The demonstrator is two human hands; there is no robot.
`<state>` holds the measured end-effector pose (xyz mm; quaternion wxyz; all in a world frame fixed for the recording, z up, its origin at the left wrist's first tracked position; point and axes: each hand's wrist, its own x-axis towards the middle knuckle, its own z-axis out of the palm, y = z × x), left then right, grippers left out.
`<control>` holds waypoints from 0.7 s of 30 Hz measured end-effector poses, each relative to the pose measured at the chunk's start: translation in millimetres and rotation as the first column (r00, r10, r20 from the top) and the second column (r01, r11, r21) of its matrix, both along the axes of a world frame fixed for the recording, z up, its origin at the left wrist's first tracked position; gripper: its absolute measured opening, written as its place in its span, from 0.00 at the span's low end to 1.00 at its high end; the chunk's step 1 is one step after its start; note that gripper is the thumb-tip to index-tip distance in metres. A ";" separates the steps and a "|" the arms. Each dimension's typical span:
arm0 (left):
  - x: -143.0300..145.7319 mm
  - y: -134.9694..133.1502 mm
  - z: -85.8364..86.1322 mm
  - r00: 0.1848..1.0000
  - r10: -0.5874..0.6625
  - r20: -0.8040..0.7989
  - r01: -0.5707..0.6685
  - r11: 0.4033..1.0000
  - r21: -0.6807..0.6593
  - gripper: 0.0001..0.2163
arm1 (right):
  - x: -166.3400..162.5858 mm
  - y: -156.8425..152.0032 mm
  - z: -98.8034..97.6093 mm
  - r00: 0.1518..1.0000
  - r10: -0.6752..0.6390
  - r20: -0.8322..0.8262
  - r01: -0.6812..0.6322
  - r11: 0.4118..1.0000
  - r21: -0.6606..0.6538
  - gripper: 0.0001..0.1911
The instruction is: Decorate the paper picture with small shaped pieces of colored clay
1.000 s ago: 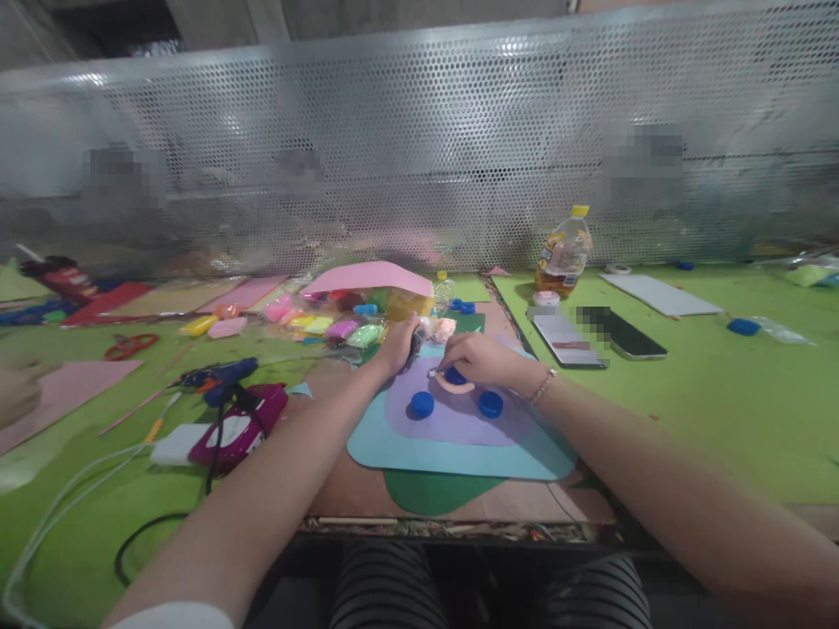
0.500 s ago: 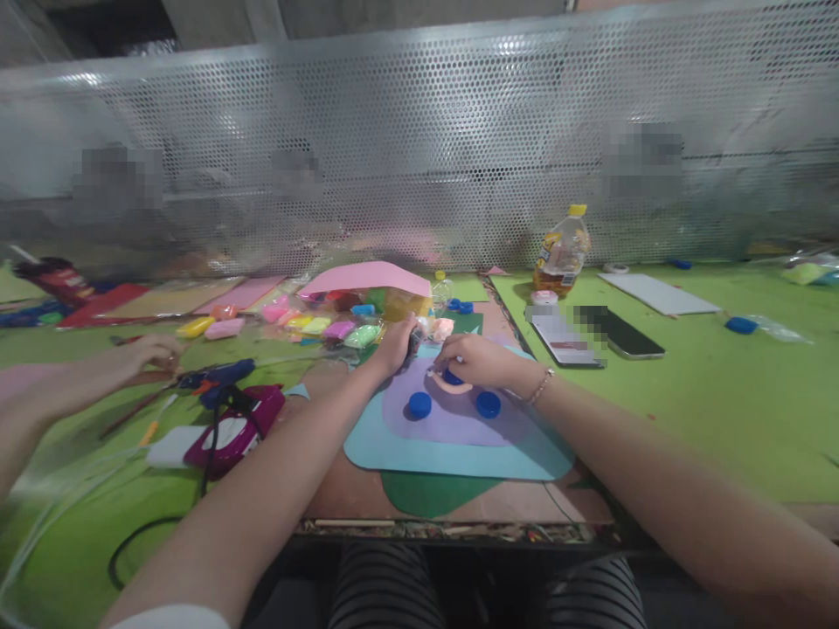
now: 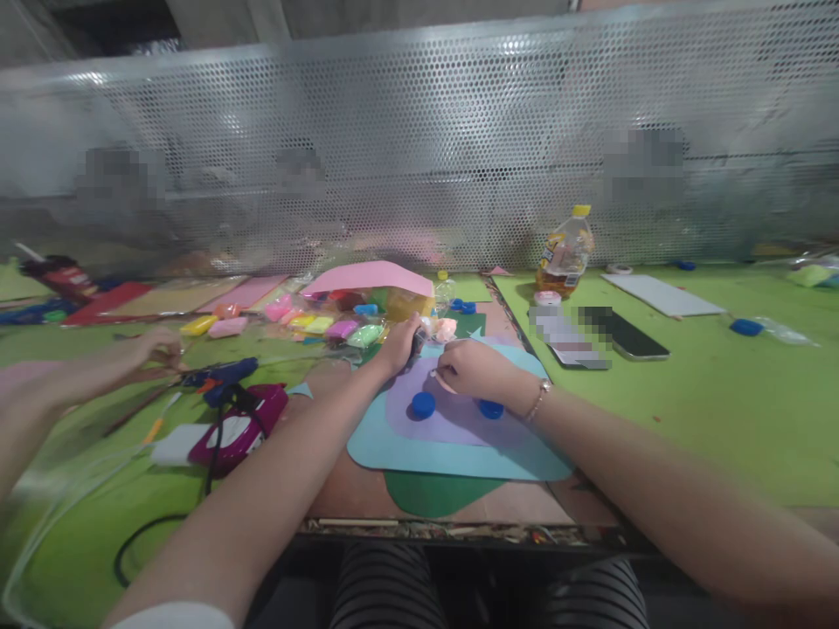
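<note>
My left hand [image 3: 399, 344] is closed around a small dark object [image 3: 418, 342] at the upper edge of the lilac sheet; its kind is hard to make out. Bent over the same sheet, my right hand [image 3: 473, 367] has its fingers pinched together, and what is in them is hidden. A thin peach-coloured strip with a pale tip [image 3: 433, 375] shows under its fingertips. The lilac paper [image 3: 452, 428] lies on a light blue rounded sheet [image 3: 419, 461]. Two blue bottle caps, a left one [image 3: 423, 404] and a right one [image 3: 491, 409], are on the lilac paper, the right one partly covered by my wrist.
Bagged coloured clay [image 3: 341, 329] lies beyond my left hand. Another person's hand [image 3: 154, 351] is at left, near a blue glue gun [image 3: 226, 374] and a magenta device [image 3: 249, 428] with cables. Phones [image 3: 633, 336] and a drink bottle [image 3: 565, 253] stand to the right.
My right hand has shifted slightly down and turned, now covering the middle blue cap and most of the peach strip. My left hand stays nearly in place.
</note>
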<state>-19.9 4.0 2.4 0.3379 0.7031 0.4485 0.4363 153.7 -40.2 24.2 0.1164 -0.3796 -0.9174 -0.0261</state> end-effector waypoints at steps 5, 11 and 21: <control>-0.2 -0.7 0.6 1.000 -0.011 -0.015 0.011 1.000 0.016 0.27 | -2.1 -6.6 3.2 0.995 0.029 0.094 -0.033 0.999 0.043 0.16; 0.5 -0.2 0.6 1.000 -0.004 -0.021 0.005 1.000 0.021 0.28 | -1.5 -10.4 6.9 0.993 0.017 0.113 -0.025 0.997 0.067 0.17; 1.6 -5.3 5.4 1.000 -0.016 -0.014 0.016 1.000 -0.017 0.26 | 0.7 -10.3 6.9 0.990 -0.019 0.141 0.007 0.996 0.085 0.18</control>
